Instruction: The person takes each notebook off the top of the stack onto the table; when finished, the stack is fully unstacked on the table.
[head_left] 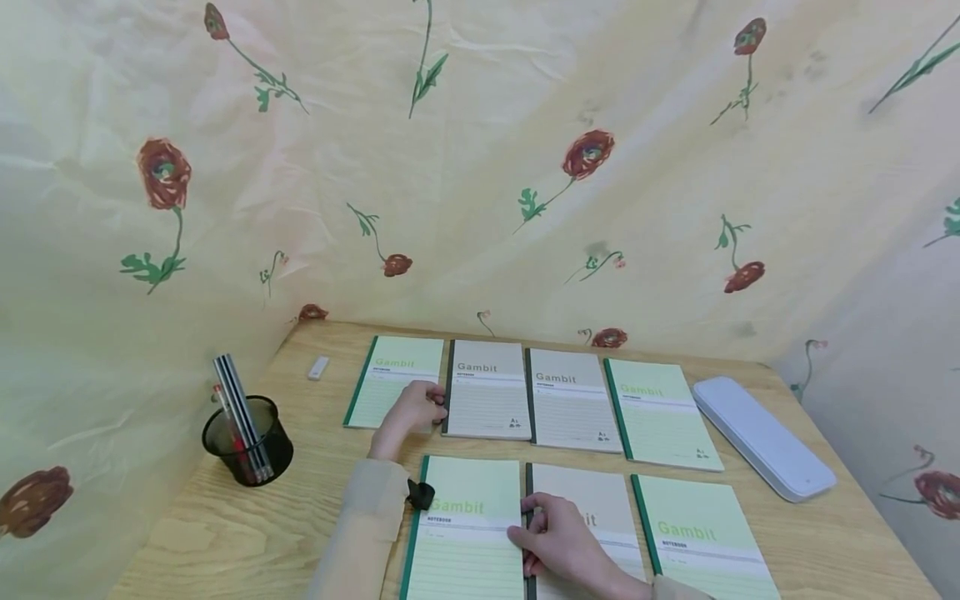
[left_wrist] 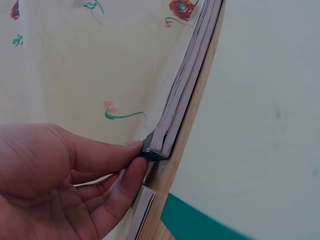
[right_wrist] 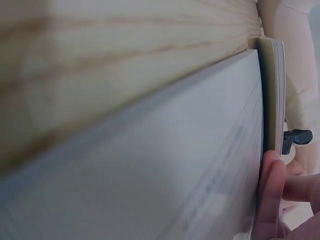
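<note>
In the back row, my left hand [head_left: 412,412] pinches the dark spine of a grey notebook [head_left: 487,392] near its lower left corner. The left wrist view shows thumb and finger of the left hand [left_wrist: 95,175] at the corner of that notebook's dark spine [left_wrist: 146,145]. A green notebook [head_left: 401,354] lies beneath the left wrist. In the front row my right hand [head_left: 558,537] holds the right edge of a green notebook [head_left: 472,550], its thumb on the cover. Partly hidden under the right hand is a grey notebook [head_left: 592,483].
Another grey notebook [head_left: 573,408] and a green notebook [head_left: 663,417] continue the back row. A third front notebook [head_left: 708,533] is green. A white case [head_left: 761,437] lies right, a black mesh pen cup [head_left: 277,446] stands left, and an eraser-like white block [head_left: 318,367] lies behind it.
</note>
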